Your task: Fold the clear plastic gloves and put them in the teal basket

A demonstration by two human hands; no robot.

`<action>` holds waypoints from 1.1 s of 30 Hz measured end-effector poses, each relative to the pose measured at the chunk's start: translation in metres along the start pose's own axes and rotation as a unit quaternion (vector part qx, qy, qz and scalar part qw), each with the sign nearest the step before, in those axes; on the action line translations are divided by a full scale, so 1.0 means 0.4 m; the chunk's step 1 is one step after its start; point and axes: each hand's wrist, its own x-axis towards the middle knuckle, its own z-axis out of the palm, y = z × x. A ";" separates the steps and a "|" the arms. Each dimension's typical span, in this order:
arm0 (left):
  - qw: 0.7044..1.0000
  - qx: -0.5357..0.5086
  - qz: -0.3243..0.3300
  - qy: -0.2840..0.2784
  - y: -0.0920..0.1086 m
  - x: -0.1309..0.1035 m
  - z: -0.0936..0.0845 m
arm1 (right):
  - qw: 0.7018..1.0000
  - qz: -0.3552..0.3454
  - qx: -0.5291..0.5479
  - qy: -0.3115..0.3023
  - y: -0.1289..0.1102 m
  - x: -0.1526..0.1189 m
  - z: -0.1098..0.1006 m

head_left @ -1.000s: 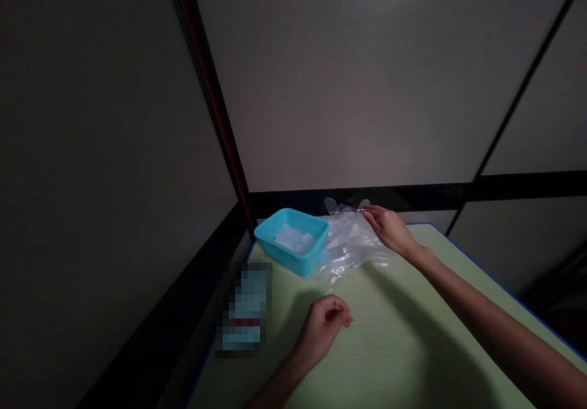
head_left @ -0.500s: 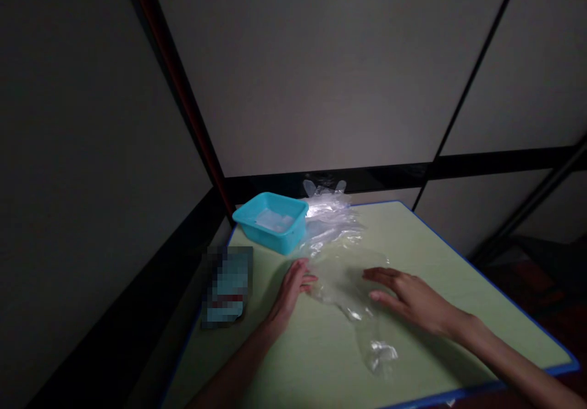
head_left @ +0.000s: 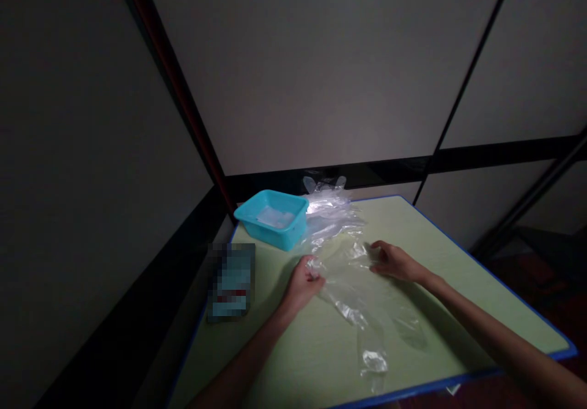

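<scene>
A thin, see-through plastic bag (head_left: 351,296) is spread between my hands above the table, its strap-like ends hanging toward the front edge. My left hand (head_left: 302,283) is closed on the bag's left side, with a crumpled bit of film at the fingers. On the opposite side, the curled fingers of my right hand (head_left: 397,262) hold the bag's edge; its thumb sits a little below the fingers. Behind them lies a heap of similar clear plastic (head_left: 328,216), with rounded loops sticking up at the back.
Left of the heap stands a turquoise plastic basket (head_left: 293,238) with whitish, see-through pieces inside. A blurred-out flat object (head_left: 233,280) lies at the left table edge. The pale green table (head_left: 477,317) has a blue rim, and wall panels (head_left: 330,91) rise behind it.
My left hand has closed on the film. The right hand has moved back and away from me, its fingers curling at the bag's edge. The bag has been lifted and spread.
</scene>
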 end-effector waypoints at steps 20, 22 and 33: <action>0.931 0.178 0.296 0.121 0.271 -0.020 -0.042 | 0.919 0.020 0.393 -0.037 -0.164 -0.084 -0.125; 0.913 0.200 0.331 0.131 0.298 -0.010 -0.033 | 0.916 0.024 0.400 -0.013 -0.162 -0.099 -0.113; 0.941 0.107 0.318 0.051 0.328 0.082 -0.038 | 0.954 -0.075 0.123 0.263 -0.170 -0.116 -0.190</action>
